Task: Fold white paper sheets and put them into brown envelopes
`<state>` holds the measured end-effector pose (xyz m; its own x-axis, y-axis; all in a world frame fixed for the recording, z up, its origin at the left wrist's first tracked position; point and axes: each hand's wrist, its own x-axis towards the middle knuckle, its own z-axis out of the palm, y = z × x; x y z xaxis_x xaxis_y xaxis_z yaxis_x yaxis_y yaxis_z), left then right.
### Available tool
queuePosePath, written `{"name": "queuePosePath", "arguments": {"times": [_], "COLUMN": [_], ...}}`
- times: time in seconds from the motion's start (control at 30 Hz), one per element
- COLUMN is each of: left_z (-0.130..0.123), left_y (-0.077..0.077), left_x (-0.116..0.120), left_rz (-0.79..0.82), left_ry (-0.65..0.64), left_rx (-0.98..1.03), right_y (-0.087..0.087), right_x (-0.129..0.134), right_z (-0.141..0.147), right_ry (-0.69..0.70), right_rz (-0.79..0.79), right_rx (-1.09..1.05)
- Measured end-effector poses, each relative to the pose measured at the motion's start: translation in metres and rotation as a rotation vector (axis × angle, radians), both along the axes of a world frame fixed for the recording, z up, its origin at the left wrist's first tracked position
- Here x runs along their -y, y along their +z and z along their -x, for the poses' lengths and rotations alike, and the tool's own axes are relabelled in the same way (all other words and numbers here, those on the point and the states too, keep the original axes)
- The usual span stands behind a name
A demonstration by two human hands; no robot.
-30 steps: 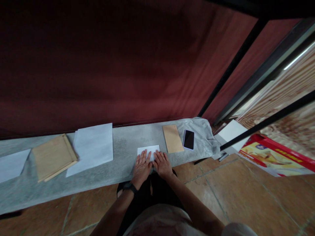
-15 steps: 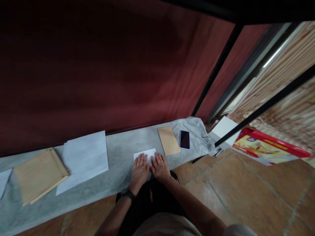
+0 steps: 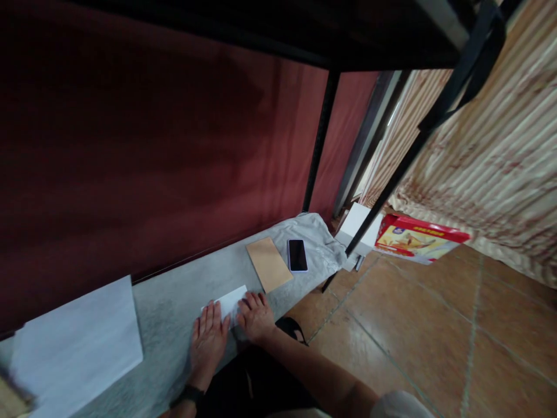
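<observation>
A small white paper (image 3: 232, 299) lies flat on the grey-covered bench (image 3: 174, 299). My left hand (image 3: 209, 338) rests palm down on its left part, fingers stretched out. On the paper's right part lies my right hand (image 3: 256, 316), also palm down, its fingertips pointing up and left. Both hands hide some of the paper. Just beyond my right hand is a tan envelope or card (image 3: 269, 265). A phone (image 3: 297, 255) with a dark screen sits to the right of it.
Large white sheets (image 3: 82, 348) lie at the left, with a brown paper edge (image 3: 11, 400) beside them. Black shelf posts (image 3: 321, 142) rise at the bench's right end. A red and yellow box (image 3: 420, 238) and a white box (image 3: 359, 225) stand beyond it.
The view has turned to the right, so the bench things appear further left. My hands stay on the small white paper and are slightly further apart.
</observation>
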<state>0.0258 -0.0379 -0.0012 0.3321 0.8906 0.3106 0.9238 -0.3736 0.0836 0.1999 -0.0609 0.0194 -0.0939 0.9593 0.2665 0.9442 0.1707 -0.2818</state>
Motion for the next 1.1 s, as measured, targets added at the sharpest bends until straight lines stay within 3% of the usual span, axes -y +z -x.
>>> {"name": "queuePosePath", "arguments": {"times": [0.07,0.17,0.4,0.53,0.67,1.1], "left_z": [0.001,0.0,0.006,-0.005,-0.024,-0.007], "left_y": [0.002,0.006,0.001,0.005,0.011,0.006], "left_x": [0.001,0.004,0.003,0.003,0.006,0.011], "left_rz": [0.003,0.023,0.027,0.067,0.132,0.116], "left_ry": [-0.01,-0.026,0.117,0.193,0.033,0.149], "left_rx": [0.024,0.065,0.082,0.012,0.011,0.017], "right_y": [0.01,0.016,0.0,-0.001,-0.002,-0.016], "right_x": [-0.012,-0.026,-0.028,-0.024,-0.021,-0.024], "right_z": [0.004,0.008,0.008,0.009,0.009,0.008], "right_ry": [-0.019,0.071,0.021,0.014,0.04,0.037], "right_rz": [0.074,0.088,0.078,0.057,0.063,0.038], "right_rx": [0.014,0.028,0.063,0.054,0.034,0.03]}}
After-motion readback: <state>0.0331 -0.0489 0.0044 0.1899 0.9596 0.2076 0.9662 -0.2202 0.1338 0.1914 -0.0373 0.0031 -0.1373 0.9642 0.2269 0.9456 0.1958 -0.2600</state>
